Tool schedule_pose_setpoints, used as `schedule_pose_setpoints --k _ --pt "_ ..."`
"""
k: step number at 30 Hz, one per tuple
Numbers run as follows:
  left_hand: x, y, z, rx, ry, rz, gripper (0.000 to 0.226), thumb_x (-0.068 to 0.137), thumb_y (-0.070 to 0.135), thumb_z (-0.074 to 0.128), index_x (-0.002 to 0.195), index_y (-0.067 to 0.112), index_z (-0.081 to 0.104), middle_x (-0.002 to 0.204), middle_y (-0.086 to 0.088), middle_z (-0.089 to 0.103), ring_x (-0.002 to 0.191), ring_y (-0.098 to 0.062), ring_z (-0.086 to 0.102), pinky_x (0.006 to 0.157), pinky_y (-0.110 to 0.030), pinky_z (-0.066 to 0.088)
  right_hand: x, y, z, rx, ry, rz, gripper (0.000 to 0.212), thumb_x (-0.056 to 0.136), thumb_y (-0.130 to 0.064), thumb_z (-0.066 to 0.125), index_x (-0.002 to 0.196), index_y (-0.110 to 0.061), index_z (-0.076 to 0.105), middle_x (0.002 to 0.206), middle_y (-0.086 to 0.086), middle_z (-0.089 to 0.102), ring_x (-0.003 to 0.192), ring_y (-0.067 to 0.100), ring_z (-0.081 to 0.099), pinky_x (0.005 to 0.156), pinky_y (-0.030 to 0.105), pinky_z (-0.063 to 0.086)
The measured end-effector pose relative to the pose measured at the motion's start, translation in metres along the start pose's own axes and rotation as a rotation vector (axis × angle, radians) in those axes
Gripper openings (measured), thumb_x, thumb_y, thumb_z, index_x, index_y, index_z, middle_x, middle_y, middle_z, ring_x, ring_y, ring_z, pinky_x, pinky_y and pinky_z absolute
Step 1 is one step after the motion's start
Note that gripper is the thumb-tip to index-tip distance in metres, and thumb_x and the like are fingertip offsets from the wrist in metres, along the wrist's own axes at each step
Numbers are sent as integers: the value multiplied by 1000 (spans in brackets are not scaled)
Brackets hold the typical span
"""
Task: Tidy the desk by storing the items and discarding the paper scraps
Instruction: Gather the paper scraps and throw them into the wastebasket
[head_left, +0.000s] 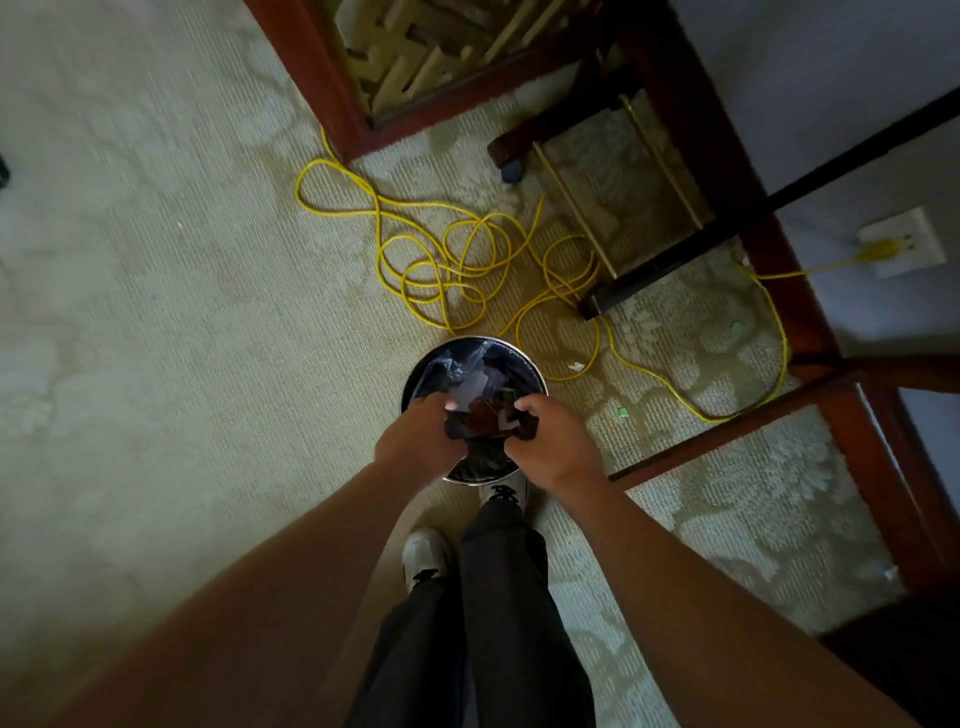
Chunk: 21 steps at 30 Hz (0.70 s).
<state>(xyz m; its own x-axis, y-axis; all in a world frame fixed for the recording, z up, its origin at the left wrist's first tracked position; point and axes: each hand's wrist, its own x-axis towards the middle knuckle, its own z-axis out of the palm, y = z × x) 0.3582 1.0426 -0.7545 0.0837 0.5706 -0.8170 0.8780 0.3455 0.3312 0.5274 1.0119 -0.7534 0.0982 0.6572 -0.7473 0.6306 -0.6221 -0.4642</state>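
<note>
Dark and reddish paper scraps (483, 420) are bunched between both hands, directly above the round metal bin (540, 379), which has a dark liner. The left grip (415, 436) and the right grip (553, 439) are both clamped on the bunch, with the fingers curled around it. A yellow cable (415, 299) lies looped on the carpet (182, 312) beyond the bin.

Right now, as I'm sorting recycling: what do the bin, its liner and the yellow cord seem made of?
Bin: probably polished metal; its rim gleams. Liner: thin translucent plastic, crinkled and glossy. Yellow cord: likely plastic or rubber sheath, smooth, bending in loose loops.
</note>
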Motion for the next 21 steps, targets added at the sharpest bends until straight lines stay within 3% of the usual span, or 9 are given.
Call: schedule_pose_setpoints --k 7,11,13,15,17,21 --pt "-128 27 -48 2 23 130 54 80 23 68 132 23 51 123 -2 57 108 -24 60 95 -42 49 -137 -38 -45 -22 136 -75 38 82 -21 67 119 -25 61 121 -2 59 103 18 59 81 30 50" --pt "-211 49 -70 -44 26 216 53 78 26 72 127 18 54 117 -4 60 106 -25 61 93 -42 50 -221 -54 -64 34 273 -91 33 81 -37 72 112 -31 63 114 -7 61 97 14 60 77 31 52" --pt "-243 57 -76 -82 29 260 64 66 37 72 124 16 55 117 -11 61 105 -30 62 93 -44 50 -256 -57 -69 91 340 -80 38 80 -35 71 116 -30 62 118 -7 61 102 14 60 81 32 52" --pt "-270 63 -81 -63 44 299 60 69 31 74 124 15 55 119 -12 61 106 -31 62 94 -43 49 -287 -58 -73 161 408 -70 40 81 -28 69 121 -25 61 123 -4 59 109 16 58 87 32 49" --pt "-295 68 -86 18 66 355 51 78 20 72 127 17 55 117 -6 61 105 -25 62 94 -39 48 -315 -57 -79 211 469 -75 43 80 -24 68 122 -23 61 124 -3 59 113 16 57 88 29 45" --pt "-333 83 -93 157 129 490 47 81 22 69 126 27 54 112 9 58 102 -16 61 90 -35 49 -359 -47 -92 253 583 -105 45 82 -24 69 126 -22 60 127 -5 59 118 13 55 95 30 45"
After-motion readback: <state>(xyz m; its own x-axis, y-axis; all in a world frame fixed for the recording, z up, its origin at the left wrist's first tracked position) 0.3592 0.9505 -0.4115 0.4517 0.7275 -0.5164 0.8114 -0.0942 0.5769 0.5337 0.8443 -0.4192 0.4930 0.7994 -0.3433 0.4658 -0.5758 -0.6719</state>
